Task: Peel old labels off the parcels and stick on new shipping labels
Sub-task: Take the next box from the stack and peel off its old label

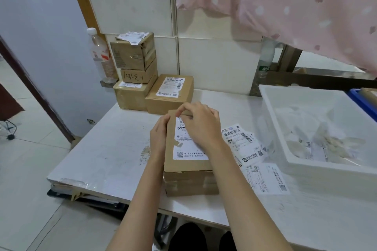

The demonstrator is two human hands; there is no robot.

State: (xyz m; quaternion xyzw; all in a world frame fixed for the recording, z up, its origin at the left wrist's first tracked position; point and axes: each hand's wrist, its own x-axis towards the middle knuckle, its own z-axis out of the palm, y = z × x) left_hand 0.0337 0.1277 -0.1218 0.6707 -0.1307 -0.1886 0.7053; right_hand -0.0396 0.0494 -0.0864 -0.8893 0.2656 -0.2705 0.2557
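Peeling old label (pixel 188 144) off box (pixel 186 169): right hand (pixel 201 126) pinching its top edge, left hand (pixel 159 138) bracing box's side. Next, probably a slow pull toward body.

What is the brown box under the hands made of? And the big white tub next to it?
The brown box looks like matte cardboard: dull brown faces, folded edges, a paper label stuck on top. The white tub looks like smooth plastic, with thin, slightly see-through walls, though I can't be sure.
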